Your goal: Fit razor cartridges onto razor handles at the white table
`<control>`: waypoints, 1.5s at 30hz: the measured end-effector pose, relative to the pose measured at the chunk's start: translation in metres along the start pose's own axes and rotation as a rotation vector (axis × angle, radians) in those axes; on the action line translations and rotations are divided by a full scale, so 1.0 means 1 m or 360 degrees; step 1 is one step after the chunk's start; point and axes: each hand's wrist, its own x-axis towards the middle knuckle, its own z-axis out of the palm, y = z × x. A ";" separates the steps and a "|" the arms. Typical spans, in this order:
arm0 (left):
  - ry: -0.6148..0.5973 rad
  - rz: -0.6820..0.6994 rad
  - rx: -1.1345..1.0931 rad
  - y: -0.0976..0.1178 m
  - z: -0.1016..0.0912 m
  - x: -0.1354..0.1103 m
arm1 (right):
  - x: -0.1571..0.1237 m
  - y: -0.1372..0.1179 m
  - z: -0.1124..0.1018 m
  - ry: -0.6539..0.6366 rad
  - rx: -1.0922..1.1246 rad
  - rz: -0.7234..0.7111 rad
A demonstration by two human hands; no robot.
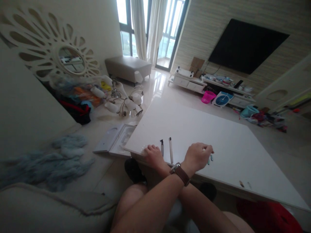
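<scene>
My arms are crossed over the near edge of a white table. My left hand, with a brown-strapped watch on the wrist, reaches to the right. Its fingers are curled down onto small teal pieces on the tabletop. My right hand lies to the left by the table's near corner. Its fingers are curled over a small white thing that I cannot make out. Between the hands lie two thin sticks, a dark-tipped tool and a white pen-like one.
Two tiny bits lie near the table's front edge at right. On the floor to the left are an open white tray-like case, a chandelier with white shades and a blue fluffy rug. A TV cabinet stands at the back.
</scene>
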 end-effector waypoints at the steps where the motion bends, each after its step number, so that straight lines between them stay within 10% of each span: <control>1: 0.0000 0.0016 0.0007 0.000 -0.001 0.001 | -0.003 -0.001 0.000 0.0000 -0.0042 -0.0025; 7: 0.0100 0.0071 0.0045 -0.002 -0.016 0.011 | -0.017 0.010 -0.015 0.0042 0.0097 0.0055; 14: 0.0708 -0.0240 0.0049 -0.022 -0.061 0.026 | -0.082 0.093 -0.100 0.0344 0.0141 0.0402; 20: 0.0085 -0.0797 -0.0657 -0.032 -0.031 0.017 | -0.141 0.124 -0.143 0.0827 0.0397 0.0414; 26: 0.0006 -0.0750 -0.0899 -0.029 0.012 0.016 | -0.185 0.169 -0.135 0.0785 0.0489 0.0280; 33: 0.0124 -0.0746 -0.0770 -0.037 0.020 0.026 | -0.230 0.264 -0.095 0.0253 0.0260 0.0882; 45: 0.0169 -0.0861 -0.0815 -0.040 0.011 0.022 | -0.227 0.272 -0.075 -0.0225 0.0178 0.0871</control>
